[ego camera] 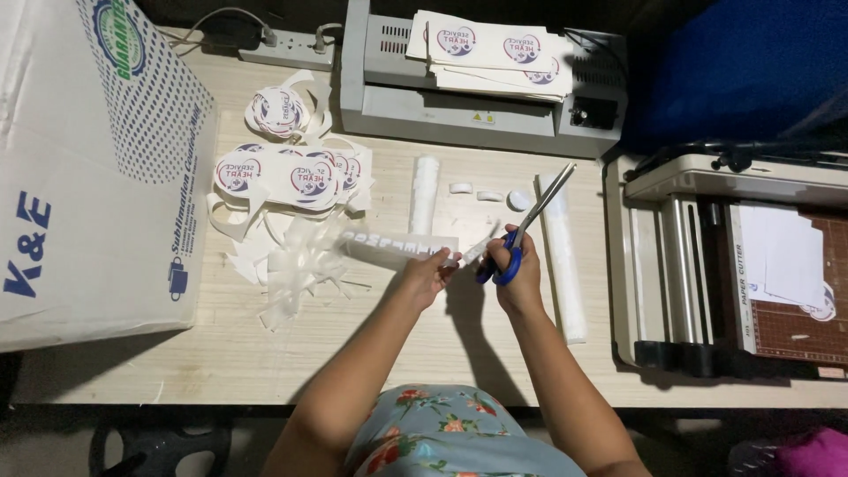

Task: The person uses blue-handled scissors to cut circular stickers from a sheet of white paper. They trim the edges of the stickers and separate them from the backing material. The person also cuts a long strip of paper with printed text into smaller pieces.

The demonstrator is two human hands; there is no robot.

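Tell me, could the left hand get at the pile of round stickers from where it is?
Probably yes. The left hand holds one end of a clear strip, and the stickers lie on the table up to its left; only loose trimmings sit between. It would have to let the strip go first.

You look down on a brightly, evenly lit tabletop [265, 353]. Light falls from above and ahead, casting soft shadows toward you beneath your forearms. The frame's corners sink into darkness, edges bow slightly, and focus stays mostly sharp.
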